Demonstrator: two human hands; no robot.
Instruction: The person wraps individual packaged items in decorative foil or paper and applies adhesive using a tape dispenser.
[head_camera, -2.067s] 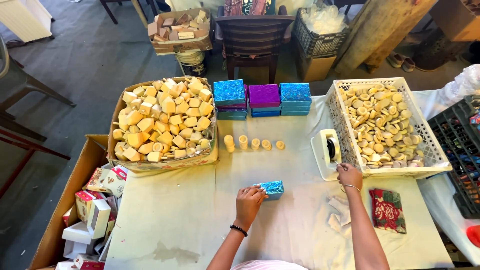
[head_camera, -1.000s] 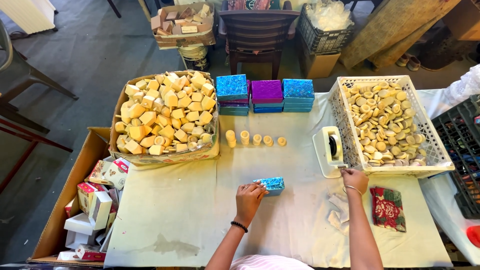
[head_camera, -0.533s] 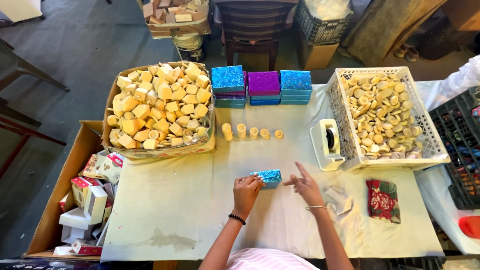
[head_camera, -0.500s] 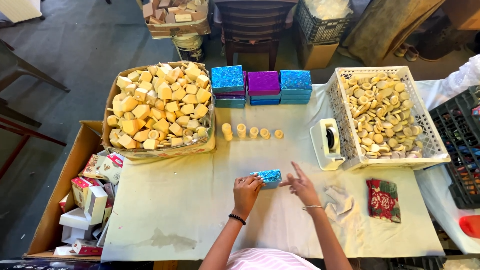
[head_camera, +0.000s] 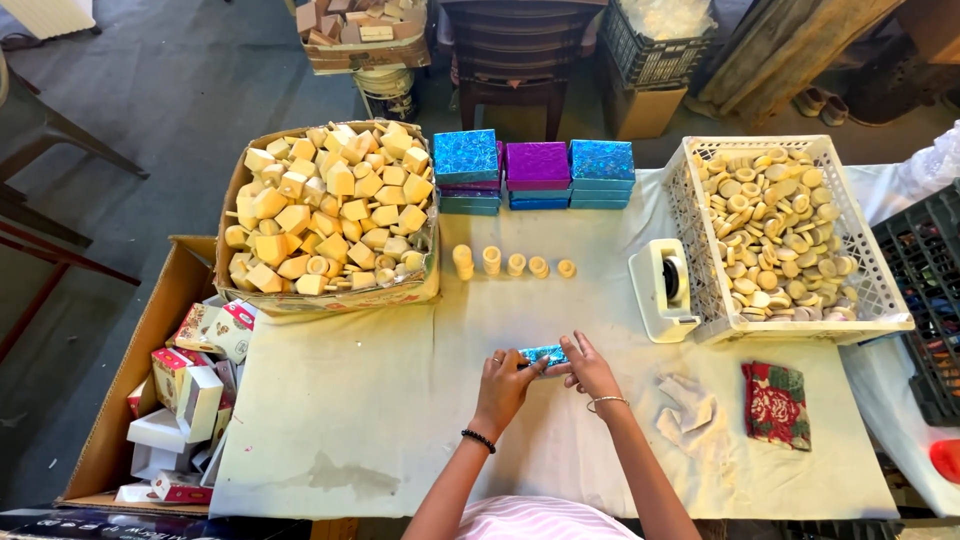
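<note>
A: Status at the table (head_camera: 380, 420)?

B: Both hands on one small blue box (head_camera: 543, 355), which lies on the cloth near the front middle. Left hand (head_camera: 503, 383) has its fingers curled over the box's left end, pinching it. Right hand (head_camera: 590, 367) has fingers pressed together along the right end, thumb tucked under as far as I can tell.

A: How far along, by your reading?

B: Early to middling. Finished boxes (head_camera: 535, 170) sit in three short stacks at the back, blue, purple, blue. Against that, the carton (head_camera: 330, 205) is heaped with pale blocks and the white basket (head_camera: 790, 235) is full of round discs. Five little disc stacks (head_camera: 510, 262) wait in a row between them. So this box looks like one in a long run, with most of the stock untouched. Whether it is already filled I cannot tell; the hands cover it.

A: Anything else within reach?

B: Tape dispenser (head_camera: 665, 288) just beside the basket, a crumpled white rag (head_camera: 690, 410) and a red patterned cloth (head_camera: 778, 403) to the right. Flat printed cartons in a side box (head_camera: 175, 390) on the left.

A: Change from two seconds back?

B: The right hand was over by the dispenser and basket then; it has come across and now closes on the box. Half a second ago its fingers were spread; now they are together. The left hand has stayed on the box, and the box has hardly moved. Stacks unchanged.
</note>
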